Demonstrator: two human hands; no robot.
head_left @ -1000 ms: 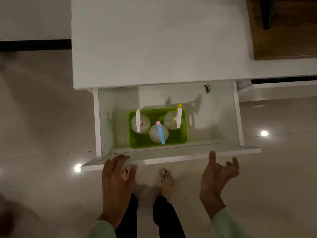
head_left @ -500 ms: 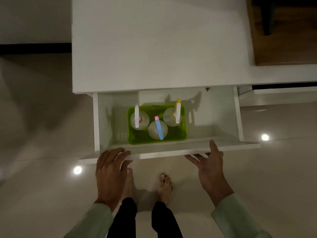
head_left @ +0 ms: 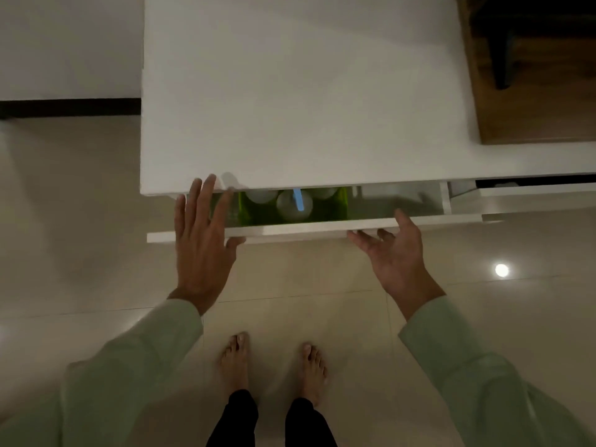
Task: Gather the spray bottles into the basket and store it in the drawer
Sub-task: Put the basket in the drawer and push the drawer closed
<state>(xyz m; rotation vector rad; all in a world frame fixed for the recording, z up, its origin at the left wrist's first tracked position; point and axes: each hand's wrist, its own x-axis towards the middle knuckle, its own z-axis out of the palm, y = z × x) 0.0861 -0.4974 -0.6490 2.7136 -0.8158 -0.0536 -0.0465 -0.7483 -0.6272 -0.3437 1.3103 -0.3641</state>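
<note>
Drawer (head_left: pixel 290 228): white, pulled out only a little way from under the white table (head_left: pixel 303 91); a narrow strip of its inside shows between the table edge and the drawer front.
Basket (head_left: pixel 245 211): green, standing inside the drawer, its far part hidden under the table.
Spray bottles (head_left: pixel 292 206): in the basket — one pale round bottle with a light-blue nozzle shows plainly; two more rounded tops peek out at the table edge, partly covered.
Left hand (head_left: pixel 201 243): laid flat over the left part of the drawer front, fingers (head_left: pixel 206 188) stretched and spread, reaching to the table edge; thumb tucked at the front's lower edge. Grip wide, holding nothing.
Right hand (head_left: pixel 395 253): palm turned up, thumb against the drawer front on the right, the other fingers curled loosely just below it. Grip wide, closed on nothing.
Sleeves (head_left: pixel 135 359): pale green, on both arms.
Floor (head_left: pixel 322 285): glossy pale tiles with a bright spot of reflected light to the right; two bare feet (head_left: pixel 233 359) stand between the arms.
</note>
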